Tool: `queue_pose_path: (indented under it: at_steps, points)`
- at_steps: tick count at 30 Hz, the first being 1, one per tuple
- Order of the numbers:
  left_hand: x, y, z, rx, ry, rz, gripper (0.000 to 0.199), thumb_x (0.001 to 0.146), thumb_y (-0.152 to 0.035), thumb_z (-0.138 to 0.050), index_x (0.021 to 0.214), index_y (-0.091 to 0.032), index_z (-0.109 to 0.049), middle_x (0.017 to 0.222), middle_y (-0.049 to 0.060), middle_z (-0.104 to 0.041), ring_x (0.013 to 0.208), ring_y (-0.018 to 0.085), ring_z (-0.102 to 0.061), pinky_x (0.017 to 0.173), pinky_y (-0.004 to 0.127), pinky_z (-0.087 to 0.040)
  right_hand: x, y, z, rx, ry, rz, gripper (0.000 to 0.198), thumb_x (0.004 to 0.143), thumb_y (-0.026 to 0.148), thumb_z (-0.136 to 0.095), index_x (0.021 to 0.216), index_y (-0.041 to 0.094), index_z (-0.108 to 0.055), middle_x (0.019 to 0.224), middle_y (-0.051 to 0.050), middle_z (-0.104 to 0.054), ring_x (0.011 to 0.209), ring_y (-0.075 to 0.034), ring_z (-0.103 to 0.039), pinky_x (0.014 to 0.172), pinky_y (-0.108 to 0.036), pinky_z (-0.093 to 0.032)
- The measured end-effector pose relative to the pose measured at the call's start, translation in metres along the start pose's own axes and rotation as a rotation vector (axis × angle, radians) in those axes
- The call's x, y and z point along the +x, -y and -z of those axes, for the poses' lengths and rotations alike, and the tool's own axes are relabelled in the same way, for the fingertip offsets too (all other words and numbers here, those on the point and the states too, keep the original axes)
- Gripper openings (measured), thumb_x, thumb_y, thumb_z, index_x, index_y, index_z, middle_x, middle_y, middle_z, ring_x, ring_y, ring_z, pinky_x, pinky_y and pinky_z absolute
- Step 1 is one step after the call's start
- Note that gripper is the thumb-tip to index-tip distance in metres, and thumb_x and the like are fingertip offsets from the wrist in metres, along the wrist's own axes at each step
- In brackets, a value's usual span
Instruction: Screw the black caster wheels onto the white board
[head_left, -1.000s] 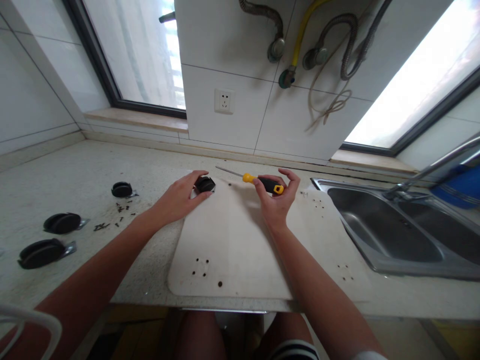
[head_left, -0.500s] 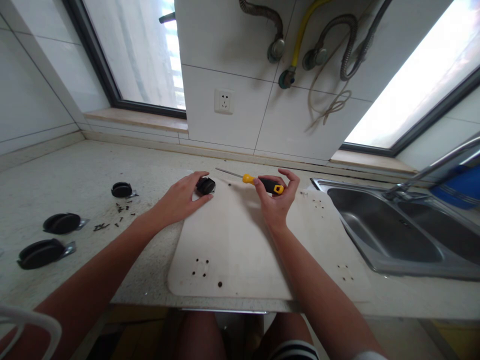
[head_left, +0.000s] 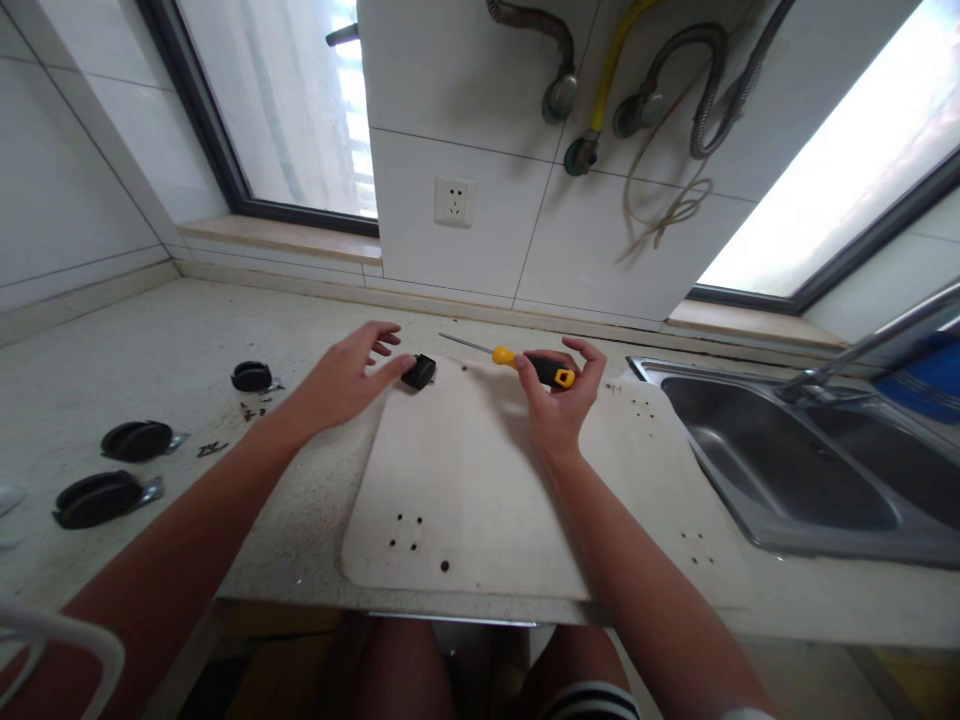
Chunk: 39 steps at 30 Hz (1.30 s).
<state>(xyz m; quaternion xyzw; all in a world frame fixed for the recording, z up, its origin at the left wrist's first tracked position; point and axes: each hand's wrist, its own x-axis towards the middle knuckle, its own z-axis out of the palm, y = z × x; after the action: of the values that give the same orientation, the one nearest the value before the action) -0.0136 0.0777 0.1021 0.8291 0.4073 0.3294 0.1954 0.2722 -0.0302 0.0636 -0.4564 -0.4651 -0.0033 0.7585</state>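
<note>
A black caster (head_left: 419,372) sits at the far left corner of a white board (head_left: 480,490) with groups of small holes. My left hand (head_left: 350,375) is beside it, fingers stretched out and apart. Its thumb tip reaches the caster's edge; whether it touches I cannot tell. My right hand (head_left: 556,405) grips the black and yellow handle of a screwdriver (head_left: 551,371) above the board, shaft pointing left. To the left on the counter lie three more black casters with metal plates: one farther back (head_left: 252,377), one in the middle (head_left: 137,441) and one nearer (head_left: 97,499). Several small dark screws (head_left: 213,449) lie near them.
A steel double sink (head_left: 780,450) with a tap (head_left: 806,382) is at the right, a blue object (head_left: 922,375) behind it. The tiled wall has a socket (head_left: 454,202), hoses and a yellow pipe (head_left: 613,65). A white curved rail (head_left: 67,635) shows at lower left.
My left hand has loosened from around the caster, its fingers lifting away to the left. The caster appears slightly turned. My right hand still holds the screwdriver. The view has shifted slightly.
</note>
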Motion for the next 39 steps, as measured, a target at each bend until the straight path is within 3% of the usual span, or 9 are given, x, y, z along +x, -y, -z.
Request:
queue_pose_path:
  at_steps: [3,7,10,14,22,28,32,35,39]
  points:
    - [0.004,0.034,0.042,0.26,-0.122,0.126,0.042,0.105,-0.06,-0.059,0.117,-0.023,-0.076,0.113,0.013,-0.082,0.098,0.033,-0.074,0.098,0.05,-0.059,0.001,-0.002,0.0,0.005,-0.006,-0.008,0.061,0.087,0.037,-0.098,0.13,0.027,-0.054,0.095,0.0,-0.084,0.092,-0.021,-0.082,0.092,-0.037,-0.063]
    - [-0.001,0.092,0.074,0.572,0.072,0.228,0.035,0.1,-0.051,-0.066,0.082,-0.023,-0.075,0.088,0.013,-0.072,0.086,0.034,-0.063,0.093,0.055,-0.056,0.001,-0.002,0.001,-0.005,0.002,-0.021,0.06,0.087,0.038,-0.098,0.128,0.027,-0.055,0.094,0.0,-0.084,0.091,-0.021,-0.081,0.09,-0.037,-0.062]
    - [-0.005,0.116,0.073,0.567,0.119,0.195,0.038,0.084,-0.059,-0.083,0.069,-0.025,-0.075,0.085,0.013,-0.066,0.092,0.035,-0.061,0.096,0.054,-0.054,0.001,-0.002,0.001,-0.018,-0.002,-0.029,0.06,0.087,0.039,-0.098,0.128,0.027,-0.055,0.095,0.0,-0.084,0.092,-0.021,-0.081,0.09,-0.037,-0.062]
    - [-0.009,0.13,0.063,0.513,0.022,0.121,0.045,0.07,-0.066,-0.091,0.059,-0.027,-0.073,0.08,0.011,-0.054,0.103,0.04,-0.058,0.105,0.061,-0.047,0.002,-0.002,0.002,-0.027,-0.017,-0.035,0.058,0.086,0.039,-0.098,0.125,0.026,-0.057,0.094,0.0,-0.084,0.09,-0.021,-0.081,0.089,-0.037,-0.062]
    - [-0.016,0.152,0.055,0.443,-0.058,0.138,0.052,0.074,-0.072,-0.082,0.054,-0.026,-0.068,0.081,0.013,-0.049,0.107,0.044,-0.054,0.103,0.057,-0.04,0.002,0.0,0.001,-0.017,-0.023,-0.053,0.057,0.085,0.04,-0.099,0.123,0.026,-0.059,0.094,0.0,-0.084,0.09,-0.021,-0.082,0.088,-0.037,-0.063]
    - [-0.012,0.129,0.048,0.338,-0.082,0.169,0.043,0.075,-0.053,-0.084,0.054,-0.025,-0.059,0.077,0.011,-0.054,0.115,0.045,-0.059,0.106,0.054,-0.041,0.002,0.002,0.001,0.031,-0.039,-0.121,0.06,0.082,0.039,-0.102,0.121,0.027,-0.059,0.093,0.001,-0.083,0.09,-0.021,-0.081,0.09,-0.038,-0.062]
    - [0.003,0.085,0.042,0.233,-0.067,0.245,0.024,0.079,-0.049,-0.081,0.073,-0.027,-0.075,0.08,0.01,-0.071,0.097,0.039,-0.069,0.096,0.049,-0.05,0.006,-0.001,0.001,0.149,-0.05,-0.257,0.06,0.081,0.046,-0.102,0.119,0.028,-0.059,0.093,0.002,-0.082,0.085,-0.018,-0.079,0.083,-0.034,-0.063]
    - [0.01,0.043,0.033,-0.253,-0.11,0.267,0.034,0.08,-0.055,-0.089,0.097,-0.026,-0.086,0.101,0.01,-0.084,0.094,0.029,-0.073,0.089,0.041,-0.055,0.01,-0.004,0.002,0.277,0.009,-0.417,0.055,0.078,0.053,-0.101,0.109,0.026,-0.064,0.089,0.003,-0.079,0.077,-0.016,-0.077,0.075,-0.031,-0.065]
    - [0.007,0.0,0.018,-0.765,-0.097,0.281,0.05,0.07,-0.049,-0.103,0.112,-0.024,-0.09,0.108,0.009,-0.084,0.088,0.018,-0.069,0.079,0.03,-0.056,0.013,0.0,0.003,0.39,0.099,-0.559,0.054,0.07,0.051,-0.106,0.098,0.024,-0.069,0.085,0.004,-0.076,0.07,-0.012,-0.074,0.069,-0.025,-0.063]
